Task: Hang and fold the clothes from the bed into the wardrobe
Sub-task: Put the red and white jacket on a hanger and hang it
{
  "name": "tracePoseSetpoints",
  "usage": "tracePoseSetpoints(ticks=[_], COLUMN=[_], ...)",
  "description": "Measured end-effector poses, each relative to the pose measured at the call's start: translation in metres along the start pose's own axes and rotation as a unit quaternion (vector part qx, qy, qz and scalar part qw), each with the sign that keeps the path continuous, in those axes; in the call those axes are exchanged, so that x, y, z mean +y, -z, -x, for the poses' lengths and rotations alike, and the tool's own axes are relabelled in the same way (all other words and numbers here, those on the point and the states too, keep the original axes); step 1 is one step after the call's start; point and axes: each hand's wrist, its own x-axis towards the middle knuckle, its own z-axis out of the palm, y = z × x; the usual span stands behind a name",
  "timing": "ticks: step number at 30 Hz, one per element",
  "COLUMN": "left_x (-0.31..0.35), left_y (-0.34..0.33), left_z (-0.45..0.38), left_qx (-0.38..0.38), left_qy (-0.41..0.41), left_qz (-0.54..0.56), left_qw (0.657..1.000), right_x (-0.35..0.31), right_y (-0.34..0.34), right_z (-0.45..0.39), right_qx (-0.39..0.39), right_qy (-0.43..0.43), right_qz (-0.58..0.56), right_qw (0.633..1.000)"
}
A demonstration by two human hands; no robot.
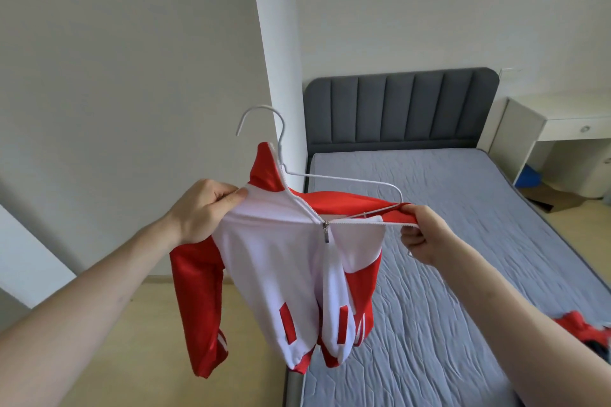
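1. While my left hand [201, 208] pinches the white shoulder panel of the small red-and-white zip-up track jacket [281, 274], thumb pressed onto the cloth against the curled fingers, the garment hangs in the air between both hands, over the near edge of the bed with the grey quilted mattress [463, 241].
2. My right hand [426, 235] is curled round the far end of the opened collar, gripping the red fabric and zip edge; the tip of the thin white wire hanger [347, 180] runs into that fist, though I cannot tell whether the fingers hold the wire itself.
3. The hanger's hook rises above and just beyond my left hand, and its arm crosses over the red lining toward the right hand, only partly seated inside the jacket, I judge.
4. This jacket looks light, soft and glossy, so I expect it to slide on wire; I would hold it at the shoulder seams and collar, never the dangling sleeves.
5. The metal zip pull [326, 235] hangs midway between my hands and could snag.
6. A crumpled red garment [575, 327] lies on the mattress below my right forearm.
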Motion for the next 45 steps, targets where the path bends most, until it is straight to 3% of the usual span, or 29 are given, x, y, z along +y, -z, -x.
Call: tracePoseSetpoints(ticks=[3, 5, 10, 16, 18, 22, 28, 33, 38, 42, 45], left_x=[0.002, -0.001, -0.012, -0.022, -0.025, -0.028, -0.032, -0.021, -0.021, -0.034, -0.041], left_y=[-0.005, -0.007, 0.0, 0.006, 0.007, -0.008, -0.029, -0.048, -0.048, -0.04, -0.03], left_z=[0.005, 0.007, 0.01, 0.008, 0.008, 0.011, -0.005, -0.015, -0.017, -0.003, 0.006], left_qx=[-0.032, -0.038, -0.006, 0.009, -0.016, -0.082, 0.053, 0.089, 0.068, 0.092, 0.112], left_qy=[0.011, 0.013, -0.002, -0.023, -0.008, 0.011, 0.072, 0.083, 0.081, 0.096, 0.105], left_qz=[0.078, 0.074, -0.022, -0.125, -0.142, -0.296, -0.151, -0.067, 0.049, 0.116, 0.153], left_qw=[0.996, 0.996, 1.0, 0.992, 0.99, 0.952, 0.985, 0.99, 0.993, 0.984, 0.976], right_x=[-0.004, -0.004, 0.0, -0.008, -0.015, -0.034, -0.043, -0.012, 0.038, 0.042, 0.043], right_y=[0.003, 0.005, 0.001, -0.017, -0.023, -0.046, -0.1, -0.148, -0.15, -0.121, -0.106], right_z=[0.001, 0.003, 0.008, 0.02, 0.023, 0.038, 0.078, 0.119, 0.111, 0.097, 0.093], right_qx=[-0.052, -0.065, -0.056, 0.04, 0.042, 0.047, -0.061, -0.223, -0.32, -0.363, -0.376], right_qy=[-0.053, -0.059, -0.037, 0.072, 0.094, 0.151, 0.221, 0.288, 0.259, 0.183, 0.192], right_qz=[-0.011, -0.006, -0.007, 0.037, 0.036, 0.076, 0.198, 0.333, 0.485, 0.519, 0.535], right_qw=[0.997, 0.996, 0.998, 0.996, 0.994, 0.984, 0.953, 0.87, 0.771, 0.752, 0.732])
